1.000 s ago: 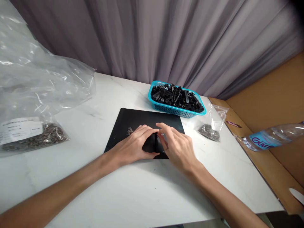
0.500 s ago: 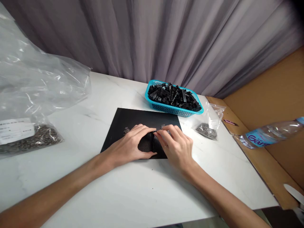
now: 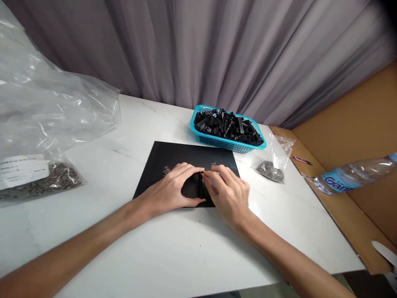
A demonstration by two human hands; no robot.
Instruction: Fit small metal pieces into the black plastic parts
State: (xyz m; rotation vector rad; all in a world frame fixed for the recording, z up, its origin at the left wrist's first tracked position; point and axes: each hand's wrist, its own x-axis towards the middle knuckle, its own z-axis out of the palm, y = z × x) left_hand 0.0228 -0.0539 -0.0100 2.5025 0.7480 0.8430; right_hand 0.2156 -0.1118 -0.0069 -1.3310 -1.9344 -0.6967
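Observation:
A slim black plastic piece (image 3: pixel 200 186) stands lengthwise over a black mat (image 3: pixel 176 152). My left hand (image 3: pixel 173 188) grips it by its two ends, index finger at the far end and thumb at the near end. At the far end, the thumb and forefinger of my right hand (image 3: pixel 231 194) are pinched together against the piece; whatever they hold is too small to make out. Small metal parts lie on the mat in two little heaps, a left heap (image 3: pixel 166 170) beside my left hand and a right heap (image 3: pixel 213 165) beyond my right fingers.
Behind the mat stands a blue basket (image 3: pixel 229 145) full of black plastic pieces. A large clear bag (image 3: pixel 62 176) of small metal parts lies at left, a smaller bag (image 3: pixel 270 170) at right. A water bottle (image 3: pixel 350 176) lies on cardboard (image 3: pixel 344 211) at the right edge.
My right hand has shifted very slightly, its fingers still at the far end of the black piece. The left hand keeps its hold. The whole view has moved a little.

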